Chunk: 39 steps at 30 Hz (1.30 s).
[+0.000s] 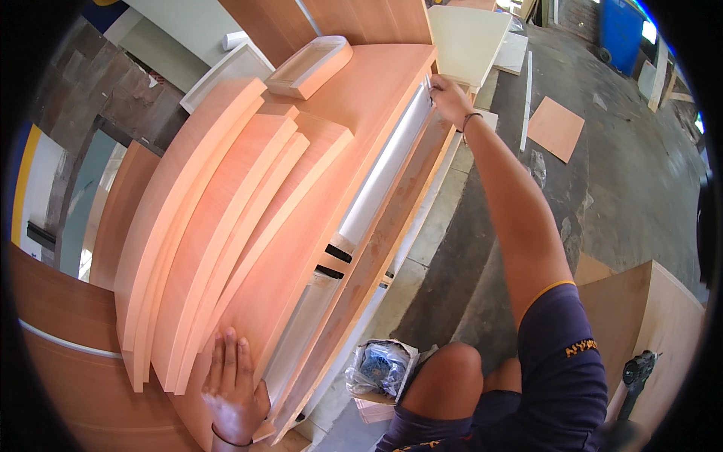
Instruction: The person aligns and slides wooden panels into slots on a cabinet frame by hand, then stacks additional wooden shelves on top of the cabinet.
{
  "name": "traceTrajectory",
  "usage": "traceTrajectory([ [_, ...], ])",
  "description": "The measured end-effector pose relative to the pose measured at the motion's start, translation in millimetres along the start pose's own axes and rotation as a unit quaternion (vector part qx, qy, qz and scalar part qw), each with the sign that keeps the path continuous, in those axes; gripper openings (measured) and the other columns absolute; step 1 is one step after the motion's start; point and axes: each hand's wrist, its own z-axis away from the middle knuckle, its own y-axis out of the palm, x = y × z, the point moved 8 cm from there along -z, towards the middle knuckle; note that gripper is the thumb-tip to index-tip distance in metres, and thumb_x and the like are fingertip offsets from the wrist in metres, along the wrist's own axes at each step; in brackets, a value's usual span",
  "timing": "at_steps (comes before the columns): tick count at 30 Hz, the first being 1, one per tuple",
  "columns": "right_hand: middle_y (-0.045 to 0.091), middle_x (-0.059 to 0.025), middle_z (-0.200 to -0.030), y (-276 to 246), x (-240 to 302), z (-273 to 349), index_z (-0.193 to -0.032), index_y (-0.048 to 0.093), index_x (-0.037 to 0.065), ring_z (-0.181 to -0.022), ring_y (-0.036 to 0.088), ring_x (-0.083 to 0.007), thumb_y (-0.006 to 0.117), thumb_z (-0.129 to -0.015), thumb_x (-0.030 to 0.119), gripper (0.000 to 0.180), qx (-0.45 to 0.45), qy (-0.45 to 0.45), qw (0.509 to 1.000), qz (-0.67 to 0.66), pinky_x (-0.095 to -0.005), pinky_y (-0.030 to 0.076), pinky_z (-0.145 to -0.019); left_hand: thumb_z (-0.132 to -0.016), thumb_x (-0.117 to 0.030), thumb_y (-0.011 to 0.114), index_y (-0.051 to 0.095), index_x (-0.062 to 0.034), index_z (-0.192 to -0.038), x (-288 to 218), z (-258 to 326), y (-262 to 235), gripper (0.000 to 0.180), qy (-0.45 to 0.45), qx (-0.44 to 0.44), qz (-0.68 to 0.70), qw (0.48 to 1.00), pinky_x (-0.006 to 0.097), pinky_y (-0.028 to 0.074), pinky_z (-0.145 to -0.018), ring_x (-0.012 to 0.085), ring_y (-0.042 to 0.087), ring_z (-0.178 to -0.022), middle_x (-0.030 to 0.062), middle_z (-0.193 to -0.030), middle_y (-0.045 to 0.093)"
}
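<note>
My left hand (235, 388) lies with its fingers stretched out on the near end of a long peach-coloured wooden panel (331, 169). My right arm reaches to the panel's far corner, where my right hand (449, 100) is closed, fingertips together. It is at the far end of a long white strip (388, 162) set in the panel's edge side. A thin pale piece shows by those fingertips, but what they grip is too small to name. Several curved wooden pieces (199, 218) lie stacked on the panel, beside a rounded frame-like wooden piece (310, 66).
A carton (382, 369) holding plastic-wrapped contents stands by my knee. To the right, a black power tool (639, 371) rests by a wooden box (640, 301). A square board (556, 128) lies on the floor, and a blue bin (625, 36) stands far back.
</note>
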Motion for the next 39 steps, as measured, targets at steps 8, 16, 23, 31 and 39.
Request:
traceTrajectory([
  [8, 0.064, -0.014, -0.085, -1, -14, 5, -0.096, 0.061, 0.004, -0.085, 0.062, -0.0253, 0.053, -0.083, 0.012, 0.017, 0.0, 0.016, 0.997, -0.073, -0.0351, 0.045, -0.076, -0.059, 0.005, 0.058, 0.046, 0.0066, -0.129, 1, 3, -1, 0.072, 0.015, -0.008, -0.018, 1.0, 0.046, 0.043, -0.1, 0.0437, 0.047, -0.124, 0.0297, -0.133, 0.047],
  [16, 0.068, -0.0128, -0.095, 3, -33, -5, -0.108, 0.063, 0.002, -0.09, 0.064, -0.0223, 0.054, -0.084, 0.01, 0.026, -0.046, 0.028, 0.995, -0.09, -0.0329, 0.048, -0.08, -0.065, -0.002, 0.058, 0.057, 0.0041, -0.12, -1, -4, -9, 0.056, 0.011, -0.03, -0.013, 0.999, 0.046, 0.049, -0.091, 0.0461, 0.054, -0.114, 0.0265, -0.127, 0.054],
  [23, 0.065, -0.0079, -0.101, -6, -35, -6, -0.113, 0.061, 0.005, -0.093, 0.06, -0.0176, 0.05, -0.088, 0.01, 0.028, -0.063, 0.039, 0.994, -0.08, -0.0318, 0.048, -0.078, -0.061, 0.003, 0.058, 0.054, 0.0061, -0.122, -4, -6, -10, 0.061, 0.015, -0.033, -0.001, 0.999, 0.044, 0.048, -0.095, 0.0444, 0.053, -0.117, 0.0276, -0.129, 0.052],
  [31, 0.058, 0.0024, -0.103, -6, -49, -8, -0.114, 0.057, 0.015, -0.089, 0.053, -0.01, 0.046, -0.094, 0.018, 0.024, -0.015, 0.097, 0.983, -0.157, -0.029, 0.046, -0.069, -0.065, -0.002, 0.061, 0.058, 0.0029, -0.119, -4, -10, -12, 0.055, 0.016, -0.058, -0.006, 0.998, 0.044, 0.05, -0.09, 0.0425, 0.057, -0.111, 0.0255, -0.123, 0.056],
  [39, 0.058, 0.0054, -0.1, -18, -64, -15, -0.114, 0.056, 0.017, -0.088, 0.051, -0.0066, 0.048, -0.094, 0.018, 0.022, -0.033, 0.079, 0.985, -0.152, -0.0278, 0.044, -0.069, -0.083, -0.012, 0.052, 0.055, -0.0013, -0.126, -12, -8, -12, 0.044, 0.018, -0.049, -0.034, 0.998, 0.047, 0.05, -0.091, 0.044, 0.054, -0.114, 0.0238, -0.13, 0.052],
])
